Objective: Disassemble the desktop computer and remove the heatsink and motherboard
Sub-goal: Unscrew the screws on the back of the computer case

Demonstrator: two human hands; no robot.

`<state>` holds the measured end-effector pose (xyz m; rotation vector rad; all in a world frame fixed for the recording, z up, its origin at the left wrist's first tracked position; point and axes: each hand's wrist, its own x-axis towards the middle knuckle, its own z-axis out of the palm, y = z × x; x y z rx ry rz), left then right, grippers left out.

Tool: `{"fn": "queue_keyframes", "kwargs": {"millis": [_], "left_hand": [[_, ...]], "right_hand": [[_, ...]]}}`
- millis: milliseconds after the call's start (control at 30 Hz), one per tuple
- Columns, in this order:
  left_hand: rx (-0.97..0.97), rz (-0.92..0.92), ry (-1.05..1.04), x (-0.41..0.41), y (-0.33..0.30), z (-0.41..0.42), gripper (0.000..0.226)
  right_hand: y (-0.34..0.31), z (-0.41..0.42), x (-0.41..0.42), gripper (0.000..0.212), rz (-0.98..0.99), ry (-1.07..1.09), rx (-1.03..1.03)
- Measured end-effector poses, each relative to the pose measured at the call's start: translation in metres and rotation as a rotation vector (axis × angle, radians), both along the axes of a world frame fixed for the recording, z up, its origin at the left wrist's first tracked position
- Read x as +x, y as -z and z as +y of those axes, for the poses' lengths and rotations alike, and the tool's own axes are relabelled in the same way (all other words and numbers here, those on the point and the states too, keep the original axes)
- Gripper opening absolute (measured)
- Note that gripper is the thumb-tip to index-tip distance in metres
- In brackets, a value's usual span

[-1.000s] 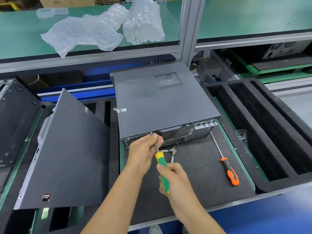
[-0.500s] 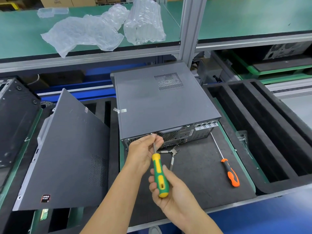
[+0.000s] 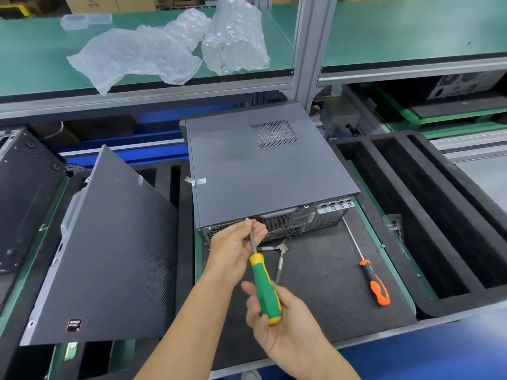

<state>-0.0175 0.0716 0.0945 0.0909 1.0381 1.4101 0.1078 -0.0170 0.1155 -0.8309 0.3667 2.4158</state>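
Desktop computer (image 3: 263, 171): it lay flat on the dark mat of my bench (image 3: 329, 283), lid shut, rear panel facing me.
Head view, change: half a second earlier my right hand cupped the green screwdriver (image 3: 264, 286) loosely; it had since slid along the handle to re-grip, which I judged to be one more turn on a rear lid screw.
Left hand (image 3: 233, 250): my fingers pinched the shaft near its tip, steadying it at the case's rear edge.
Right hand (image 3: 277, 319): my fingers curled round the handle's lower end.
Look: grey casing, vent grille on top, tape scrap at the left edge, ports behind.
Progress: lid on; heatsink and motherboard hidden inside.
Nearby: pliers (image 3: 279, 253), orange screwdriver (image 3: 375, 283), loose side panel (image 3: 109, 256).
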Motion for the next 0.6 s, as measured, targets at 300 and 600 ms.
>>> {"fn": "queue_keyframes", "kwargs": {"millis": [300,600], "left_hand": [[0.053,0.082,0.054,-0.004,0.009,-0.003,0.013],[0.036,0.052,0.032,-0.002,0.008,-0.001,0.01]], "right_hand": [[-0.001,0.005,-0.002,0.044,-0.504,-0.005,0.324],[0.001,-0.001,0.007,0.067,-0.098,-0.05,0.065]]}}
